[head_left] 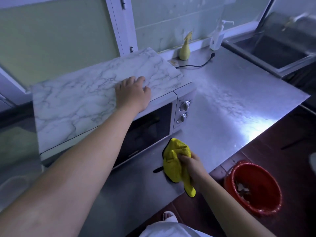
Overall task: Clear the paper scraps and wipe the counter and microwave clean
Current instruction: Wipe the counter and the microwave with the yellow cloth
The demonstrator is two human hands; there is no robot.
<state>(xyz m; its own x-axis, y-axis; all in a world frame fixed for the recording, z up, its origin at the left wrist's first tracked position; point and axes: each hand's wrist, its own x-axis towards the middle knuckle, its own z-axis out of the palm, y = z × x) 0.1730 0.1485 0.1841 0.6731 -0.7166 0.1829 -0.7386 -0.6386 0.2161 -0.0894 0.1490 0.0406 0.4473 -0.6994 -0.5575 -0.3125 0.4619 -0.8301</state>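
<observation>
One yellow cloth is bunched in the right hand, whose fingers curl round its middle. The upper fold stands just in front of the microwave's lower right corner and the tail hangs past the front edge of the steel worktop (whether the cloth presses on the surface cannot be told). The microwave sits at the worktop's left end with its dark door closed and two knobs stacked on the right panel. Its top carries a marble-patterned cover, and the left hand lies palm down on this near the front right corner, holding nothing, its fingers spread and loosely bent. Behind the microwave, a black cord trails across the worktop towards the window ledge, where a yellow spray bottle and a clear pump bottle stand upright. A steel sink adjoins the worktop at the far right. On the floor below the front edge stands a red bucket, with brownish paper scraps lying inside it.
</observation>
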